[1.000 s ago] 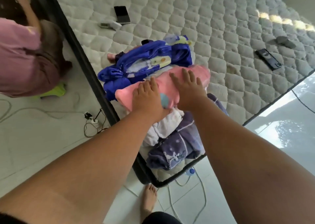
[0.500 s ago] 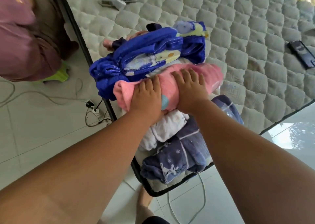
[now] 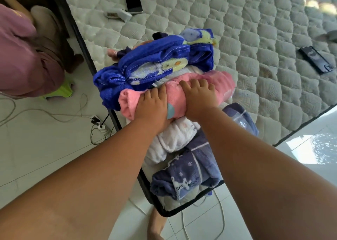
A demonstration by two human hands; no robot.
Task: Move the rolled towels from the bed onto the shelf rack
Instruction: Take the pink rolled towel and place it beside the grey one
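Note:
Several rolled towels lie at the corner of the quilted bed (image 3: 237, 29). A pink rolled towel (image 3: 224, 86) lies across the pile, and both hands clasp it from above: my left hand (image 3: 153, 108) near its left end, my right hand (image 3: 198, 99) at its middle. Behind it lies a bright blue towel (image 3: 155, 64) with yellow print. In front lie a white rolled towel (image 3: 175, 139) and a grey-purple one (image 3: 189, 179) with snowflake print. The shelf rack is out of view.
A phone (image 3: 133, 2) and a small white device (image 3: 118, 14) lie at the bed's far side, another phone (image 3: 316, 59) to the right. A person in pink (image 3: 21, 57) crouches at the left on the tiled floor. Cables and a power strip (image 3: 100, 124) lie by the bed frame.
Both hands have stayed on the pink towel, with fingers curling further over it. The camera has moved slightly closer and the towel sits a little lower in view.

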